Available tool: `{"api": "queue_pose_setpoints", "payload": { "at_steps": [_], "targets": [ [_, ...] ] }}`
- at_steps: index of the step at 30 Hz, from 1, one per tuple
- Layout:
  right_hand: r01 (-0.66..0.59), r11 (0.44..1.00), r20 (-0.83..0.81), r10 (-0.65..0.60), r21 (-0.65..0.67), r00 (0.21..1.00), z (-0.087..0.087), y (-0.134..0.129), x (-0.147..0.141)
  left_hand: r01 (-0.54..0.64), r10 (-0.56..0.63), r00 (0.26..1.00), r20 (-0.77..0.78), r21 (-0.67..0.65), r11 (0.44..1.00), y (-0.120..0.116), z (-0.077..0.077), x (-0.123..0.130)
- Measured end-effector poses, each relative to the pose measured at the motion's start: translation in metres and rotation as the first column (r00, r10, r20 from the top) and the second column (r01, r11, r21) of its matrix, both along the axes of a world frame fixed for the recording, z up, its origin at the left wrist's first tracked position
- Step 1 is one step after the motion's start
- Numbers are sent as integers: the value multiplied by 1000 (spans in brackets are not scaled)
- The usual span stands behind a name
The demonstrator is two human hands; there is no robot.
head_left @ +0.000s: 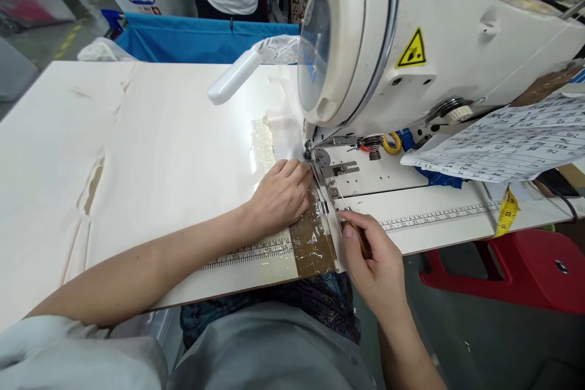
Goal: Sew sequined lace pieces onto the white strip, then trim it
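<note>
– In front of the machine (434,42), what does the head view show of the hands?

– The left hand (283,192) is just this side of the machine's needle end, back up, fingers curled down. Whether they pinch anything I cannot tell, as the fingertips are hidden

– And the right?

– The right hand (375,256) is closed around the brown handle of a tool (364,245), nearer the person than the machine's needle end. The thin metal shaft slants up toward the machine

– Where is the cloth?

– White cloth (287,137) lies just left of the machine's needle end, on the table (173,134). Brown tape (313,244) covers the tabletop in front of the machine, partly under the left hand

– What else is around?

– Under the machine's arm, scissors (392,143) with a yellow handle; hanging in front of it, a written sheet (498,134); below it on the right, a red stool (525,268). Behind the machine, to the left, is a blue bin (196,36)
</note>
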State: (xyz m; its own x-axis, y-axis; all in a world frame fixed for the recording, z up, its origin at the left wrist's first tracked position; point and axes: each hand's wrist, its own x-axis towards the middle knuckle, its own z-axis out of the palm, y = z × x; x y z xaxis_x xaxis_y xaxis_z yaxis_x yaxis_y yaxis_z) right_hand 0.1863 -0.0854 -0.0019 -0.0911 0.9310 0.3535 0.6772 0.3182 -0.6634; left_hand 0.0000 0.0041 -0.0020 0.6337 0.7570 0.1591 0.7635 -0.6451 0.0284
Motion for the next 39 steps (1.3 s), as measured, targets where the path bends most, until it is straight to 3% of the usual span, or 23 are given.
{"api": "queue_pose_setpoints", "payload": {
  "at_steps": [3, 5, 11, 21, 32, 35, 39],
  "targets": [
    [-127, 989, 68, 122, 78, 990, -1, 12, -12, -22, 22, 1000, 9, -25, 999, 4, 0, 0],
    [-155, 982, 167, 135, 111, 977, -2, 19, -18, -13, 14, 1000, 22, -39, 999, 5, 0, 0],
    [-119, 987, 424, 62, 110, 904, -5, 32, -31, -7, 9, 999, 44, -41, 999, 6, 0, -1],
    [-118, 963, 542, -33, 242, 840, -10, 34, -33, 4, -1, 994, 108, -23, 1000, 6, -6, -2],
    [8, 984, 705, -135, 180, 696, -8, 34, -50, 9, -2, 983, 183, -36, 999, 16, -10, -11],
    [14, 984, 703, -135, 175, 699, -8, 33, -50, -3, 12, 983, 182, -48, 999, 20, -10, -15],
    [-28, 975, 612, -116, 221, 783, -8, 23, -43, -29, 39, 980, 197, -53, 998, 23, -9, -16]
  ]
}}
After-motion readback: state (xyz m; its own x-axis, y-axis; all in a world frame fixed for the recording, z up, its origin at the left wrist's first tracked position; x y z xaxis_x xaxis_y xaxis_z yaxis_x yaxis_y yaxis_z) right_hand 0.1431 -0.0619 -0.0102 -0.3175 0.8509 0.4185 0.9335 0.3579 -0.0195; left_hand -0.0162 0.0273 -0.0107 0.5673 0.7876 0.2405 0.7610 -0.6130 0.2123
